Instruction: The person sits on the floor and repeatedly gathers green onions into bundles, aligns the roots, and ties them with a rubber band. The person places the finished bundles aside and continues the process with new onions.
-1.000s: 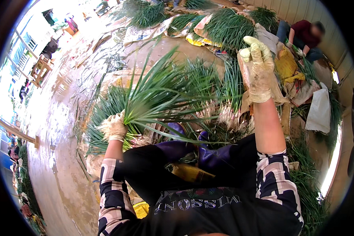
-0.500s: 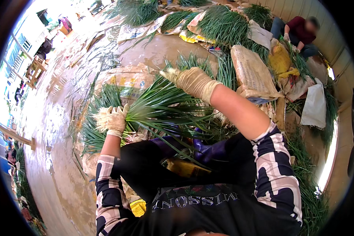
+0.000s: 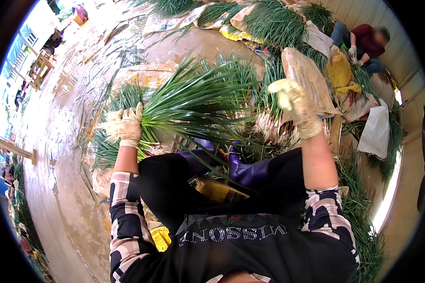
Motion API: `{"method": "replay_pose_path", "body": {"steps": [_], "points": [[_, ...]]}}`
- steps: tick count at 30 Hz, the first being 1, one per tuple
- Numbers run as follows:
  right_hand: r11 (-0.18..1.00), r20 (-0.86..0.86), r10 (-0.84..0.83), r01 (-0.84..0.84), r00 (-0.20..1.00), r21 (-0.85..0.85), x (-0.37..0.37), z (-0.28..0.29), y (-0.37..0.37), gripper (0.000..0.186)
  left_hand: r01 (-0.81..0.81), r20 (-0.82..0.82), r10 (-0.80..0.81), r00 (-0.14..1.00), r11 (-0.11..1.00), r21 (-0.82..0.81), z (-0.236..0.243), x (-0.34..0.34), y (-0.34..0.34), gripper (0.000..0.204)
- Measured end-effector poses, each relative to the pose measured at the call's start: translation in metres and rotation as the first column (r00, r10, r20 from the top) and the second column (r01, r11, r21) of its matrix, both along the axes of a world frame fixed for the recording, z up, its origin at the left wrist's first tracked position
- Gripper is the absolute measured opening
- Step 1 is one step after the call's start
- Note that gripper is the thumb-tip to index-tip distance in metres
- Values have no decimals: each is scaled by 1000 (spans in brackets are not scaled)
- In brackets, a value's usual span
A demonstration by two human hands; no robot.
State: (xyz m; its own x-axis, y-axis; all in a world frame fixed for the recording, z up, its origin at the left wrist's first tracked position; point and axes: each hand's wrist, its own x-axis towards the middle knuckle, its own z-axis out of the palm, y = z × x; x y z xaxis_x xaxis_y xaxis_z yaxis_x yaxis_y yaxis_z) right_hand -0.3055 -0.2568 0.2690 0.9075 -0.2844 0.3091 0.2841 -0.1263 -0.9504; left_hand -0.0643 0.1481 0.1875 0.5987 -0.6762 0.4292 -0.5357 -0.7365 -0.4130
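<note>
In the head view my gloved left hand [image 3: 129, 123] is closed round the white root ends of a bunch of green onions [image 3: 189, 101], whose long leaves fan out to the right. My gloved right hand [image 3: 290, 101] is raised to the right of the leaves, beside a tan sack [image 3: 311, 85]; motion blurs its fingers, so their grip is unclear. More green onions [image 3: 264, 132] with pale roots lie past my purple boots [image 3: 245, 170].
A co-worker [image 3: 363, 45] in dark red sits by the metal wall [image 3: 406, 82], handling onions. Heaps of green onions [image 3: 274, 23] lie on sacks at the back. A wooden stool [image 3: 41, 68] stands on the wet floor [image 3: 56, 188] to the left.
My right hand moved down and left across the leaves, then back out to the right, lower than at first. My left hand shifted slightly up and left, still gripping the bunch.
</note>
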Motion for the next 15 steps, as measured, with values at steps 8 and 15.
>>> {"method": "replay_pose_path", "body": {"steps": [8,15], "points": [[866,205,-500,476,842,157,-34,50,-72,27,-41,-28,37,999,990,-135,11,-8,0,57],[958,250,-286,285,925,41,13,69,-26,17,68,63,-57,996,980,-185,20,-15,-1,64]]}}
